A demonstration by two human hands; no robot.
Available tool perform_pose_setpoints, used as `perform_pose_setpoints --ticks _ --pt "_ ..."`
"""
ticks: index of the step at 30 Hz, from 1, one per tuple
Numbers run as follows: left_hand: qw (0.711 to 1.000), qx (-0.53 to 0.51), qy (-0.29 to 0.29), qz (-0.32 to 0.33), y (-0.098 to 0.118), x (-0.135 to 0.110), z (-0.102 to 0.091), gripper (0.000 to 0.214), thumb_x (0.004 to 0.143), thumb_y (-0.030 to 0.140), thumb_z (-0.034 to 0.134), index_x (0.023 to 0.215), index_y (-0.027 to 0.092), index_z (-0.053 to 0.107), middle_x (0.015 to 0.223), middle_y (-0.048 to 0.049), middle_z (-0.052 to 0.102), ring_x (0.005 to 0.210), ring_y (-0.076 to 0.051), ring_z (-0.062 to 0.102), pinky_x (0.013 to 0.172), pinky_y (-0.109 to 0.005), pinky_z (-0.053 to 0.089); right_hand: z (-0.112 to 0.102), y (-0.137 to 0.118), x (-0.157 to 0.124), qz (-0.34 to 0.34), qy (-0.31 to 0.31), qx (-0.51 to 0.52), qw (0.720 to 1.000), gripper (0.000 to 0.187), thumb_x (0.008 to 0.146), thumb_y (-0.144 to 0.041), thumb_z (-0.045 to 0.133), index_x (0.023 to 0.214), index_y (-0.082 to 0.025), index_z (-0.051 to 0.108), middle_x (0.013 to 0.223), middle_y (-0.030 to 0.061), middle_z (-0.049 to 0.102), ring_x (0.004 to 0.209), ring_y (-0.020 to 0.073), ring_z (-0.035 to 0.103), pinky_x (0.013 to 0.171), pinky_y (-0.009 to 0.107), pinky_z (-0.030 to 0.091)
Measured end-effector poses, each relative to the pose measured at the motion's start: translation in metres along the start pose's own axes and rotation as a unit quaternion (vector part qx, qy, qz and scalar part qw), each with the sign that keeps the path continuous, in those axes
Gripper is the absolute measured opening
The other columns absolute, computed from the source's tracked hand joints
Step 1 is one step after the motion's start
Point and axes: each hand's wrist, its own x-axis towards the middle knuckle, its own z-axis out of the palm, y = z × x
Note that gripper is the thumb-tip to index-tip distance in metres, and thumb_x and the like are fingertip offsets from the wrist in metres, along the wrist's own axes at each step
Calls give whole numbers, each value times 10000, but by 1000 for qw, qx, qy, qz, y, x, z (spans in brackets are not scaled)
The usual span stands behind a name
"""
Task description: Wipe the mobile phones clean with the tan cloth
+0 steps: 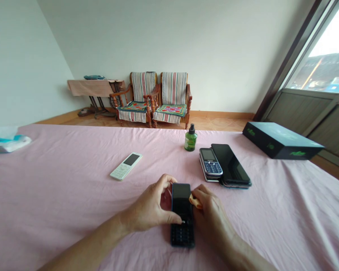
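A dark keypad phone (182, 235) is in front of me over the pink cloth, its screen end pointing away. My left hand (151, 207) grips its left side, with the thumb across the keys below the screen and the fingers at the far left edge. Bunched in the closed fingers of my right hand (211, 210) is a small orange-yellow cloth (196, 202), touching the right edge of the phone near the screen. Part of that cloth is hidden by the fingers.
A white keypad phone (126, 166) lies left. Ahead stands a green spray bottle (190, 140). Right of it are a blue keypad phone (211, 162) on a stack and black smartphones (231, 165). A black box (282, 141) is far right, a tissue pack (8, 141) far left.
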Motion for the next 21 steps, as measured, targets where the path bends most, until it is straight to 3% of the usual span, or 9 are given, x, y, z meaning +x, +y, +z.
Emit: perform_pose_setpoints --ticks 5,9,15,21 --pt "996 -81 -19 -19 -4 -1 -3 553 760 194 705 1235 216 422 1110 -64 590 962 -211 587 769 -308 458 2 3 2 -12 1 -3 1000 242 691 47 464 641 -172 554 725 13 562 681 137 536 585 217 337" --pt "994 -103 -35 -5 -8 0 -6 445 813 204 646 1225 199 477 1055 -64 587 994 -224 579 792 -323 471 1 5 2 -27 2 -6 1000 236 704 39 477 649 -173 568 730 13 559 706 142 540 597 219 337" --pt "989 -143 -8 -23 -10 3 -2 379 853 309 601 1173 137 491 963 -81 587 796 -184 579 588 -251 481 1 5 3 -26 -10 -21 999 243 712 47 469 649 -168 563 727 13 548 695 142 534 597 220 339" --pt "987 -161 14 -14 -9 6 0 371 852 390 607 1096 121 530 891 -61 600 656 -125 537 539 -218 462 0 3 3 -25 -17 -31 999 251 701 58 453 646 -167 551 731 16 549 702 145 536 611 223 348"
